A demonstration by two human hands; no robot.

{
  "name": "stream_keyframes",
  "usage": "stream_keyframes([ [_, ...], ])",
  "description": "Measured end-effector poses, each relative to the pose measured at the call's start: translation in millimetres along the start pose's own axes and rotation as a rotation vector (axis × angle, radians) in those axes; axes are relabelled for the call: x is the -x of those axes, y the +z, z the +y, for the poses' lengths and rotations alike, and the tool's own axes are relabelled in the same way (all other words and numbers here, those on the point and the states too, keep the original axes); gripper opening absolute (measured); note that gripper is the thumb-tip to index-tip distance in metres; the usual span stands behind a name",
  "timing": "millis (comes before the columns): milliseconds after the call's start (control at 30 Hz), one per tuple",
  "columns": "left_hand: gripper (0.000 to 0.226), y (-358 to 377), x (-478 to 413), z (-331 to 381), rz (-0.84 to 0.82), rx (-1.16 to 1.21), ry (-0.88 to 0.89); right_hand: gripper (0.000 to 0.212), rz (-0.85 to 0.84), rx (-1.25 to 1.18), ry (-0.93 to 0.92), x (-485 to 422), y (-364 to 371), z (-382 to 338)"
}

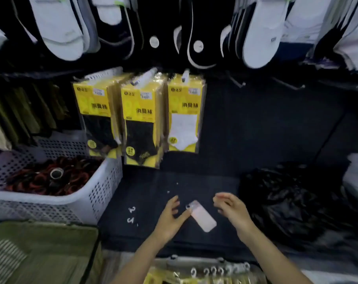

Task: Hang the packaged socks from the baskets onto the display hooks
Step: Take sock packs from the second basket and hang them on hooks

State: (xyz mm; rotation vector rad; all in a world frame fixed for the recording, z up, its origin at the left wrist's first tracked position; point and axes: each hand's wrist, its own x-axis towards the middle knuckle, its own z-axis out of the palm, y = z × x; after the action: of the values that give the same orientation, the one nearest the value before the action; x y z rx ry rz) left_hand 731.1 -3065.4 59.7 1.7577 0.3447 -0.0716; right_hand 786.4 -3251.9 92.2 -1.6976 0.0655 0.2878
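Three rows of yellow packaged socks hang on display hooks: black socks (96,117) at the left, black socks (142,119) in the middle, white socks (184,113) at the right. Two bare hooks (237,83) (288,85) stick out to their right. More yellow packs with white hangers (206,272) lie at the bottom edge below my arms. My left hand (172,217) hovers over the dark surface, fingers spread, touching a pale phone (202,217). My right hand (231,208) is beside the phone, fingers loosely curled and holding nothing.
A white perforated basket (104,189) at the left holds red-and-black items. A green bag (42,251) lies at the lower left. A black plastic bag (293,201) sits at the right, with another white basket (356,177) past it. Loose white and black socks (256,31) hang above.
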Motion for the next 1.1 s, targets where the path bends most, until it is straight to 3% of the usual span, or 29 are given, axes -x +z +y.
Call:
stream_keyframes([
  [133, 0.069, 25.3, 43.0, -65.4, -0.115, -0.041, -0.154, 0.012, -0.124, 0.211, 0.135, 55.3, -30.7, 77.0],
  [367, 0.072, 54.5, 91.6, -123.2, -0.116, -0.253, -0.173, 0.021, -0.046, 0.367, 0.148, 98.4, -44.2, 122.8],
  [467, 0.086, 63.0, 105.9, -143.1, -0.121, -0.283, -0.267, 0.037, -0.076, 0.463, 0.155, 99.8, -37.0, 130.9],
  [600, 0.089, 67.8, 112.5, -159.3, -0.066, -0.177, -0.235, 0.069, -0.239, 0.381, 0.284, 103.9, -17.5, 148.6],
  [700, 0.087, 67.0, 112.6, -162.6, -0.064, -0.143, -0.206, 0.093, -0.246, 0.367, 0.298, 111.0, -4.2, 160.3],
  [800, 0.095, 68.5, 113.4, -162.4, -0.018, -0.153, -0.225, 0.086, -0.198, 0.331, 0.298, 113.4, 0.7, 167.8],
  [867, 0.092, 71.0, 112.7, -156.8, 0.017, -0.132, -0.256, 0.071, -0.154, 0.217, 0.273, 111.5, -1.9, 164.4],
  [967, 0.065, 70.9, 110.1, -133.0, -0.006, -0.017, -0.334, 0.022, -0.123, 0.05, 0.202, 104.0, -8.4, 144.5],
  [1100, 0.039, 60.2, 101.6, -88.3, 0.023, 0.161, -0.294, 0.015, -0.065, -0.115, 0.164, 95.3, -10.1, 110.2],
])
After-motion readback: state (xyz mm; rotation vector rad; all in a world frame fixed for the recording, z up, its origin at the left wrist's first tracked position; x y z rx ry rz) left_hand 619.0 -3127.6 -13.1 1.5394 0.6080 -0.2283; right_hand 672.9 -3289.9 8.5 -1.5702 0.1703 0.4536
